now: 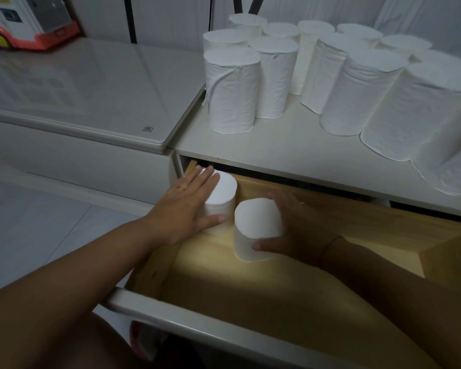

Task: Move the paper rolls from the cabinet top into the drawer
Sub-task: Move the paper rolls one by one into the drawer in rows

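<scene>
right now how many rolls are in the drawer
2. The back roll stands in the drawer, far left corner, under the left hand; the front roll beside it, gripped by the right hand. Others may be hidden.

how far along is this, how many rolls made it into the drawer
Done: two stand upright inside the drawer, neither let go yet. In hand: the left hand rests flat on the back-left roll, and the right hand grips the second roll beside it. Left: at least ten paper rolls on the cabinet top.
</scene>
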The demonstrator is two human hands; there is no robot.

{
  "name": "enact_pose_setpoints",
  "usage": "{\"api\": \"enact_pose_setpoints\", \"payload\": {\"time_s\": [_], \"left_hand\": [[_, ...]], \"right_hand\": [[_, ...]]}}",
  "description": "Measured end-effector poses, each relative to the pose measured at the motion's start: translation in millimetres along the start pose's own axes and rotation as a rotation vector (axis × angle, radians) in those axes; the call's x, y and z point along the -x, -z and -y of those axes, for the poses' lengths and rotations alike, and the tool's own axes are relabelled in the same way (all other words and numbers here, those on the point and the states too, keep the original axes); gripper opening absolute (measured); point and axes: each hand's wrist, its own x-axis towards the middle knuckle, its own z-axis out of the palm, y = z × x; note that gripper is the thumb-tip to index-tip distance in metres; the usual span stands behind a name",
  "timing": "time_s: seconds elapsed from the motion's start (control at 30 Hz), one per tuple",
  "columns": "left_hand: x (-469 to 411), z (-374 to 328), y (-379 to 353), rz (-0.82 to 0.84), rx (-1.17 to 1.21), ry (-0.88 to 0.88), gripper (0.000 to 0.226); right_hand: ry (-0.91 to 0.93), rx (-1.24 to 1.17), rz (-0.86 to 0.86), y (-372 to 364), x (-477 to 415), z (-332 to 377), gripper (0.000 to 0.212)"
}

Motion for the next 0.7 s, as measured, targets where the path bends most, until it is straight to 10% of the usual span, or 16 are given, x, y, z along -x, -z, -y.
{"api": "enact_pose_setpoints", "payload": {"time_s": [0.7], "left_hand": [[-1.2, 2.2, 4.5, 0.090, 0.082, 0.007, 0.085]], "right_hand": [[0.119, -0.417, 0.075, -15.0, -1.3, 41.4, 0.078]]}}
